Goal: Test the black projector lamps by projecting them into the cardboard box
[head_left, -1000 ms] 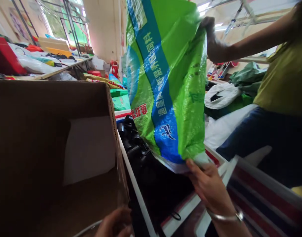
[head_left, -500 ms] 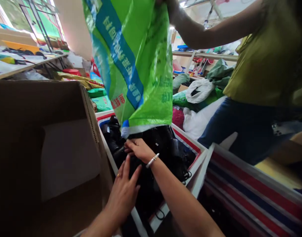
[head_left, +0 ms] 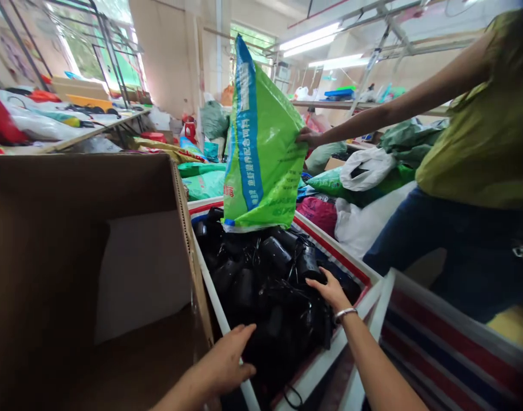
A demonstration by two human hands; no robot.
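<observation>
A green woven plastic sack (head_left: 261,142) with a blue stripe and Chinese print hangs above the bin, its mouth just over the pile. A co-worker's hand (head_left: 306,137) grips its right side. Below lies a heap of black plastic-wrapped bundles (head_left: 261,285) in a white-rimmed bin (head_left: 332,237). My right hand (head_left: 330,291) rests on the heap with its fingers apart. My left hand (head_left: 229,357) is spread at the heap's near edge, beside the bin's left rim, and holds nothing. The sack's inside is hidden.
A large open cardboard box (head_left: 176,217) stands left of the bin. The co-worker (head_left: 471,148) stands at right, with white and green sacks (head_left: 366,171) behind. A red, white and blue striped sheet (head_left: 454,348) lies at lower right. A long table (head_left: 94,131) holds bags at back left.
My right hand has let go of the sack's lower edge and moved down onto the heap. The sack now hangs farther off, held only by the co-worker, and more black bundles show.
</observation>
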